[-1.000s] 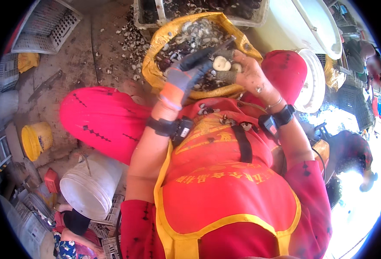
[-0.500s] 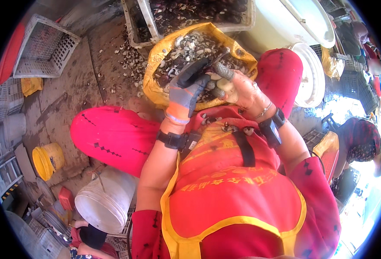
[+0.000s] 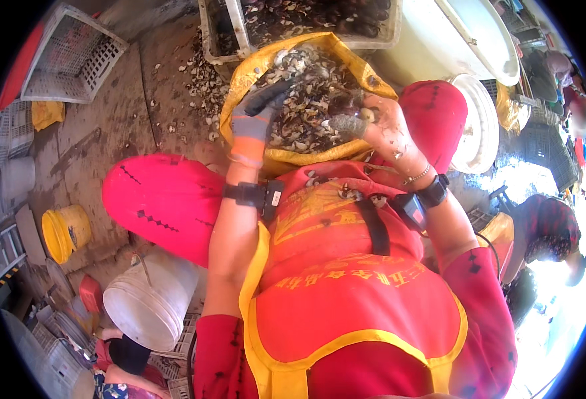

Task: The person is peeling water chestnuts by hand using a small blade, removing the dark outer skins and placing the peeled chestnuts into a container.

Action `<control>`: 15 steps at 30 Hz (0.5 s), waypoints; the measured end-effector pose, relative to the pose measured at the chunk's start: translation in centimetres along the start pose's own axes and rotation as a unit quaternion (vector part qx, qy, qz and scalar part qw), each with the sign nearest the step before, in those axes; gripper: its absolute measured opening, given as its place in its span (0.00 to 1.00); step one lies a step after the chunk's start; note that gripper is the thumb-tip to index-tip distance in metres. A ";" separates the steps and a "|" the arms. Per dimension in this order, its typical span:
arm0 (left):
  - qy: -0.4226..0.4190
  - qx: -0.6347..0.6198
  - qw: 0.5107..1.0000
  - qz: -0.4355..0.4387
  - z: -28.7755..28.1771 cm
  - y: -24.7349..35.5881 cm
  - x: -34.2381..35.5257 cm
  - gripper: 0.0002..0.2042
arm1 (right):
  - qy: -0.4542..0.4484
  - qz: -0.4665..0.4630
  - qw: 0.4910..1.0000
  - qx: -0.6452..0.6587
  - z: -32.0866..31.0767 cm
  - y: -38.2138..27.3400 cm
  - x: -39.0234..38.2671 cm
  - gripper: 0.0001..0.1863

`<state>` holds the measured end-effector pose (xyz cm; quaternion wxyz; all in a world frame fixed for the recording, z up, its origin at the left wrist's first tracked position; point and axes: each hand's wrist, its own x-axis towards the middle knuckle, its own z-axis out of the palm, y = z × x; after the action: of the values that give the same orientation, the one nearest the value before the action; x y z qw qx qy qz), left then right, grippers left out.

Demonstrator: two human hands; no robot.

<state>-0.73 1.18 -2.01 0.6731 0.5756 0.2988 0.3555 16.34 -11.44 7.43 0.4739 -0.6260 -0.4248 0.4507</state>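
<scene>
A yellow sack [image 3: 237,74] full of shell fragments and dark pieces sits open between my red-clad knees. Over its left side, my left hand [image 3: 255,116], in a grey and orange glove with black fingers, has its fingers pressed together; whatever they may hold is hidden. My right hand [image 3: 382,126], bare apart from knobbly finger covers, is at the sack's right side, gripping a dark brown shellfish [image 3: 346,102] with a small pale piece beside it. Bits of shell lie on my red apron [image 3: 359,299].
A crate of dark shellfish [image 3: 390,36] stands beyond the sack, with a large white tub [image 3: 452,40] and white bucket [image 3: 475,120] to the right. At left are a grey basket [image 3: 73,56], yellow bucket [image 3: 65,233] and white bucket [image 3: 140,302]. People [image 3: 549,236] sit around the edges.
My left hand has moved left, away from my right hand; the dark tool seen in it earlier is not visible. The pale round pieces in my right hand are now mostly out of sight.
</scene>
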 end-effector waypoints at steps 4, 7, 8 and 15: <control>-0.058 0.208 0.958 0.188 1.3 2.0 -1.0 0.10 | 0.015 0.016 0.995 0.094 0.0 0.7 0.0 0.19; 0.019 -0.173 0.981 -0.088 0.2 0.5 -0.7 0.12 | 0.001 -0.001 0.994 0.106 0.1 -0.7 -0.5 0.19; -0.010 -0.050 0.998 0.028 0.8 0.8 -1.2 0.11 | -0.010 0.014 0.996 0.089 -0.4 -0.6 -0.5 0.20; 0.025 0.052 0.997 0.057 0.7 0.8 -0.7 0.11 | 0.031 0.064 0.996 0.044 0.2 -1.5 -0.3 0.21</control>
<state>-0.69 0.32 -1.11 0.6130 0.6172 0.3003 0.3913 15.87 -11.44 8.88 0.4846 -0.6440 -0.3485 0.4785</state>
